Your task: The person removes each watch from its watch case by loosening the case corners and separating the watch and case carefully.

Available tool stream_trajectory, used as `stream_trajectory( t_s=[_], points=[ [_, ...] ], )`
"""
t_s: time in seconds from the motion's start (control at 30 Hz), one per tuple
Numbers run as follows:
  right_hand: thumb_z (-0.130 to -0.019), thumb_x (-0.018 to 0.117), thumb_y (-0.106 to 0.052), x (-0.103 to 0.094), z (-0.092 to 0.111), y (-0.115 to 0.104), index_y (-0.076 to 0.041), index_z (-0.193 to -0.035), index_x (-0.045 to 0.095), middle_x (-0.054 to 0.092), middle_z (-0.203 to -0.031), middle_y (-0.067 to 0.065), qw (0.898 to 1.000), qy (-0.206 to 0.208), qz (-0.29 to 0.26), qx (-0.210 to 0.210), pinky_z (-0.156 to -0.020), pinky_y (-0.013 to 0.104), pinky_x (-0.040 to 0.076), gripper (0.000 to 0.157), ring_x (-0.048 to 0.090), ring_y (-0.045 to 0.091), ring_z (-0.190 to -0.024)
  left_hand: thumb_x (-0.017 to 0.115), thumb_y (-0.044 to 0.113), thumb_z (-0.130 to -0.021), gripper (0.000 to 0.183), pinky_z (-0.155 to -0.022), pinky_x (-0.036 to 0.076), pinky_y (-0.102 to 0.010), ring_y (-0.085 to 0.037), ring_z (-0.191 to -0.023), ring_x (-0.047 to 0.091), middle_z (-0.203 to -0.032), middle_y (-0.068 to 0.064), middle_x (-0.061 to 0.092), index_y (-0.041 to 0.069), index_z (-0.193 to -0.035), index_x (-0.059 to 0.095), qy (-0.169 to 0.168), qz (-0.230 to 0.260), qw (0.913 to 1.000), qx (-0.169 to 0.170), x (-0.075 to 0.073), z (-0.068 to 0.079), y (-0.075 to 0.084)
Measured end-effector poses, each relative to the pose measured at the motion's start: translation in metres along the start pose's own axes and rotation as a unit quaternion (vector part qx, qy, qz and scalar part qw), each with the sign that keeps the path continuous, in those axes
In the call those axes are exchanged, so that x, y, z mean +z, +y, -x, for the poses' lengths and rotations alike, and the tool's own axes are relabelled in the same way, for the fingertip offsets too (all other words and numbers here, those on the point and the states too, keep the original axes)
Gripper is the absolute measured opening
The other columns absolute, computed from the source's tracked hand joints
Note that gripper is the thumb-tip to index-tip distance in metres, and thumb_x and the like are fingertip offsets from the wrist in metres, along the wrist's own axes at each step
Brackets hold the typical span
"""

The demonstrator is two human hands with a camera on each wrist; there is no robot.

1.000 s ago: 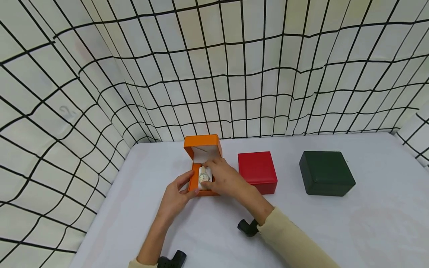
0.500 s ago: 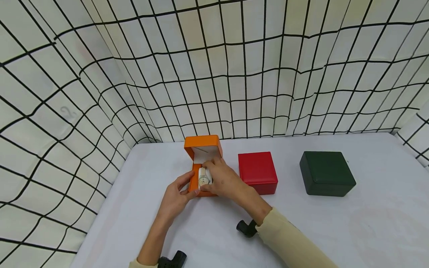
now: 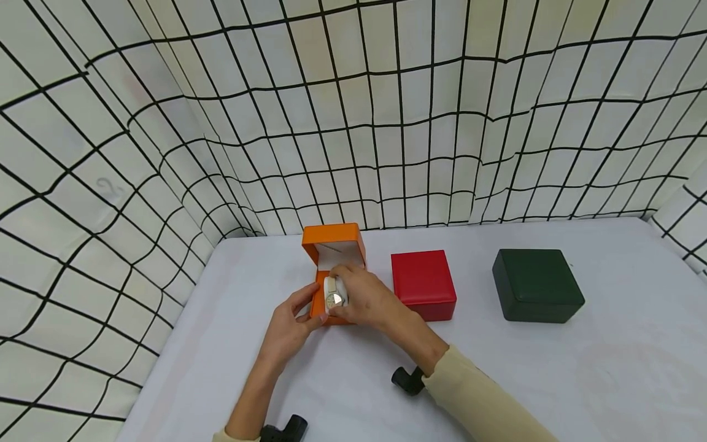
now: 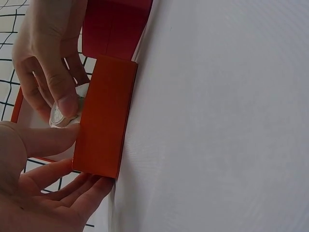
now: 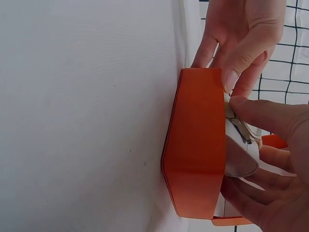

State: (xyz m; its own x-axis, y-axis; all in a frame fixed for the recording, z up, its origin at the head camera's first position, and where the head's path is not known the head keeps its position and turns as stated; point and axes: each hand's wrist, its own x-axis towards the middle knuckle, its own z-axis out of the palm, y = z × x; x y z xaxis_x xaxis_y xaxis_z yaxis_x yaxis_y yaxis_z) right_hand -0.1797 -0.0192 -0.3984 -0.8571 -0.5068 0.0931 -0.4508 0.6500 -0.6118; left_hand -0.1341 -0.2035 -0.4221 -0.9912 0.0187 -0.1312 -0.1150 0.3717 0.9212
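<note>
An orange watch box (image 3: 332, 233) stands with its lid raised, showing a pale lining. My left hand (image 3: 291, 320) grips the box's left front corner, its thumb over the front rim and its fingers along the side. Inside the box's opening, my right hand (image 3: 366, 296) pinches a wristwatch (image 3: 334, 300) with a pale strap, wrapped round a white cushion (image 5: 241, 162). In the right wrist view, the watch and cushion stand partly above the box's rim, tilted. The right thumb presses near the strap, and the other fingers reach behind the cushion.
A closed red box (image 3: 423, 277) stands just right of the orange one, close to the right forearm. Farther right sits a closed dark green box (image 3: 537, 285). A black grid on pale walls (image 3: 386, 123) encloses the back and sides of the white table (image 3: 353, 393).
The watch and cushion have shifted slightly left and upward in the box, with the right fingers drawn in around them. My left hand stays at the box's corner.
</note>
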Motion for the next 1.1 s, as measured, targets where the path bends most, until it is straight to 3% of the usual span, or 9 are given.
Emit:
stream_trajectory(
  t_s=[0.47,0.73,0.83,0.93,1.1],
  points=[
    [-0.085,0.087,-0.018,-0.004,0.001,-0.001,-0.006,-0.136,0.056,0.06,-0.131,0.01,0.998,0.036,-0.057,-0.016,-0.097,0.036,0.06,0.061,0.063,0.023,-0.107,0.073,-0.001,-0.093,0.068,-0.107,0.054,-0.032,-0.035,-0.154,0.041,-0.166,-0.014,0.04,0.008,-0.156,0.047,0.0,0.002,1.0,0.002,-0.001,0.002,-0.001],
    [-0.087,0.085,-0.019,-0.008,0.003,-0.001,-0.005,-0.139,0.054,0.059,-0.132,0.011,0.995,0.058,-0.067,-0.04,-0.101,0.038,0.06,0.062,0.063,0.024,-0.113,0.073,0.002,-0.093,0.066,-0.103,0.058,-0.039,-0.041,-0.137,0.06,-0.161,-0.022,0.045,0.011,-0.154,0.049,0.008,-0.008,0.9997,-0.023,-0.005,0.004,0.002],
    [-0.087,0.085,-0.018,-0.01,0.004,-0.002,-0.006,-0.14,0.055,0.059,-0.131,0.01,0.994,0.067,-0.079,-0.045,-0.1,0.037,0.061,0.062,0.063,0.024,-0.113,0.072,0.009,-0.095,0.06,-0.106,0.057,-0.045,-0.04,-0.13,0.065,-0.157,-0.02,0.051,0.014,-0.152,0.053,0.02,-0.021,0.9992,-0.028,-0.009,0.006,0.005],
    [-0.087,0.085,-0.017,-0.013,0.006,-0.003,-0.006,-0.139,0.055,0.059,-0.132,0.01,0.992,0.071,-0.092,-0.05,-0.099,0.037,0.061,0.062,0.063,0.024,-0.115,0.07,0.016,-0.099,0.051,-0.11,0.054,-0.049,-0.036,-0.134,0.061,-0.153,-0.017,0.057,0.016,-0.149,0.057,0.038,-0.031,0.9986,-0.02,-0.013,0.007,0.009],
    [-0.088,0.085,-0.018,-0.015,0.009,-0.002,-0.007,-0.14,0.054,0.059,-0.133,0.008,0.991,0.068,-0.104,-0.052,-0.098,0.036,0.061,0.062,0.061,0.022,-0.115,0.064,0.021,-0.104,0.039,-0.11,0.052,-0.045,-0.028,-0.139,0.054,-0.147,-0.011,0.062,0.018,-0.143,0.063,0.069,-0.023,0.9973,-0.007,-0.012,0.006,0.015]
  ],
)
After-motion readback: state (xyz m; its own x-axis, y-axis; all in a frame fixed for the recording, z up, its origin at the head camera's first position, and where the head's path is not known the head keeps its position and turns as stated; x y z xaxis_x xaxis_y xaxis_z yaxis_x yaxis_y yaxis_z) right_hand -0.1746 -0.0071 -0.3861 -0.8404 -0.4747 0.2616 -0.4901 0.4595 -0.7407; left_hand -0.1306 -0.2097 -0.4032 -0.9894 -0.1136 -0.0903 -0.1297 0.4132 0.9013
